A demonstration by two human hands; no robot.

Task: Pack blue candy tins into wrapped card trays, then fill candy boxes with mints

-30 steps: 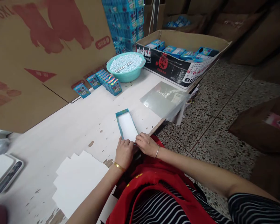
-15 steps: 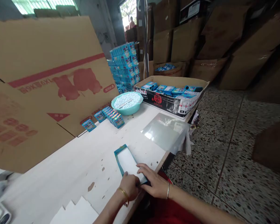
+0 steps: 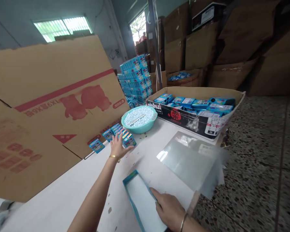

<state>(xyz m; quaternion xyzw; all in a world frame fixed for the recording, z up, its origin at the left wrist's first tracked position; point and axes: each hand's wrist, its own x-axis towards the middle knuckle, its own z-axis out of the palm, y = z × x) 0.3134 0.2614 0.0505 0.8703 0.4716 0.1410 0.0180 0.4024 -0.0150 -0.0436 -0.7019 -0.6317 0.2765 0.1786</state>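
Observation:
A shallow blue tray with a white inside (image 3: 140, 199) lies on the white table near me. My right hand (image 3: 168, 209) rests on its near right edge, fingers flat and pressing on it. My left hand (image 3: 117, 146) is stretched far forward with fingers spread, reaching the row of small blue packets (image 3: 122, 133) that stand against the cardboard; it touches the packets at the row's near end. One separate blue packet (image 3: 97, 145) leans to the left of the row.
A teal bowl of small white pieces (image 3: 139, 118) sits behind the packets. A cardboard box of blue packets (image 3: 195, 111) stands at the back right. Clear plastic sheets (image 3: 192, 159) overhang the table's right edge. A large cardboard panel (image 3: 45, 106) leans on the left; brown cartons fill the background.
My left hand left the tray and reached forward to the row of packets. My right hand stayed on the tray. The view tilted upward.

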